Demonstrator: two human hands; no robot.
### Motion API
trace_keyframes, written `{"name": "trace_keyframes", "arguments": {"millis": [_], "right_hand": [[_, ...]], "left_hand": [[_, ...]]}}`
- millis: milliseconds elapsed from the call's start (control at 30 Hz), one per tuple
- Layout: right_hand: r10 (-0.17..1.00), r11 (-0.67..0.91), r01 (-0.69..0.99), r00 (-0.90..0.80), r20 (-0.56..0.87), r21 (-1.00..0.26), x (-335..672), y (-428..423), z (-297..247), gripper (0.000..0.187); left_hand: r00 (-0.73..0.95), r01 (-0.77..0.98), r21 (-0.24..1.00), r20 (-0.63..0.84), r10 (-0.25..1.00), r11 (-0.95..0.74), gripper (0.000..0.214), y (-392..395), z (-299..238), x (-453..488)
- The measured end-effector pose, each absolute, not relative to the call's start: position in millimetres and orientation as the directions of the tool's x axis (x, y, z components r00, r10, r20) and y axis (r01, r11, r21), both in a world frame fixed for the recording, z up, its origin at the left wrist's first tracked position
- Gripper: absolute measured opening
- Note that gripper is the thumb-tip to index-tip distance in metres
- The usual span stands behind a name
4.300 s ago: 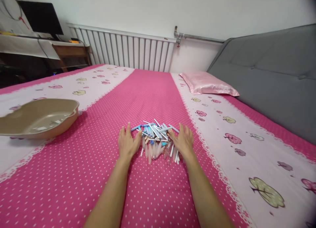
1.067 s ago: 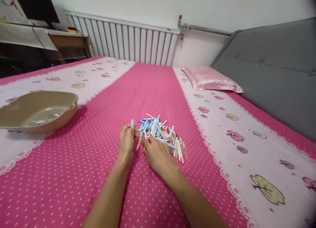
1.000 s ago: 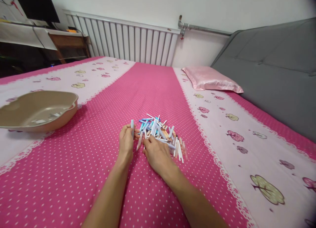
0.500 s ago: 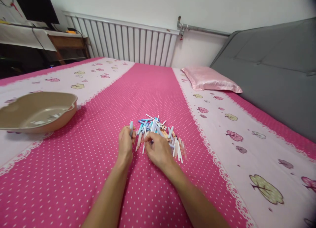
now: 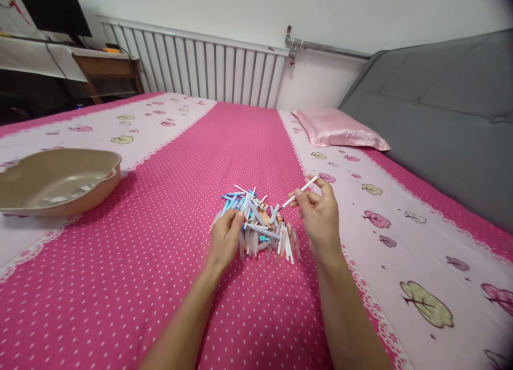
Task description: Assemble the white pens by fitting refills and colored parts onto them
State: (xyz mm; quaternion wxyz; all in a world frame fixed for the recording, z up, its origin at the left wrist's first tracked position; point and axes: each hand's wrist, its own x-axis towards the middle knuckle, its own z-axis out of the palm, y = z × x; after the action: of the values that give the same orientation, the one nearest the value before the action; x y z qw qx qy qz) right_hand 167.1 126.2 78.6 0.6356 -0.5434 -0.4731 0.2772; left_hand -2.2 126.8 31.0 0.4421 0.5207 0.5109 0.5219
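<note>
A heap of pen parts [image 5: 258, 220], white refills and blue and clear barrels, lies on the pink dotted bedspread [image 5: 168, 274]. My right hand [image 5: 318, 218] is raised just right of the heap and pinches a thin white pen refill [image 5: 298, 193] that points up and to the right. My left hand [image 5: 226, 236] rests at the heap's near left edge, fingers curled around a pale pen piece whose end sticks out to the left.
A tan plastic basin [image 5: 56, 180] sits on the bed at far left with a few small pieces inside. A pink pillow [image 5: 340, 130] lies by the grey headboard [image 5: 441, 119] on the right. A white radiator [image 5: 200, 65] lines the far wall.
My right hand has lifted out of the heap and moved right with a white refill pinched in it. My left hand has shifted right, into the heap's edge.
</note>
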Motion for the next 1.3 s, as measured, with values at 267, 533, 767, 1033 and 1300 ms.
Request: {"name": "trace_keyframes", "arguments": {"millis": [267, 533, 767, 1033, 1300], "right_hand": [[0.793, 0.335, 0.242, 0.450, 0.411, -0.911, 182, 122, 87, 0.047], [0.766, 0.415, 0.303, 0.393, 0.509, -0.858, 169, 122, 86, 0.047], [0.749, 0.447, 0.326, 0.373, 0.548, -0.833, 161, 122, 86, 0.045], [0.768, 0.438, 0.350, 0.334, 0.547, -0.828, 154, 120, 84, 0.047], [0.784, 0.424, 0.355, 0.317, 0.534, -0.833, 147, 120, 83, 0.046]], "left_hand": [[0.098, 0.214, 0.956, 0.182, 0.978, -0.199, 0.031, 122, 32, 0], [0.245, 0.268, 0.915, 0.239, 0.940, -0.302, 0.030, 118, 34, 2], [0.331, 0.212, 0.916, 0.260, 0.907, -0.340, 0.027, 115, 36, 3], [0.369, 0.226, 0.899, 0.277, 0.887, -0.375, 0.028, 115, 36, 3], [0.365, 0.202, 0.910, 0.274, 0.890, -0.363, 0.029, 113, 39, 4]]}}
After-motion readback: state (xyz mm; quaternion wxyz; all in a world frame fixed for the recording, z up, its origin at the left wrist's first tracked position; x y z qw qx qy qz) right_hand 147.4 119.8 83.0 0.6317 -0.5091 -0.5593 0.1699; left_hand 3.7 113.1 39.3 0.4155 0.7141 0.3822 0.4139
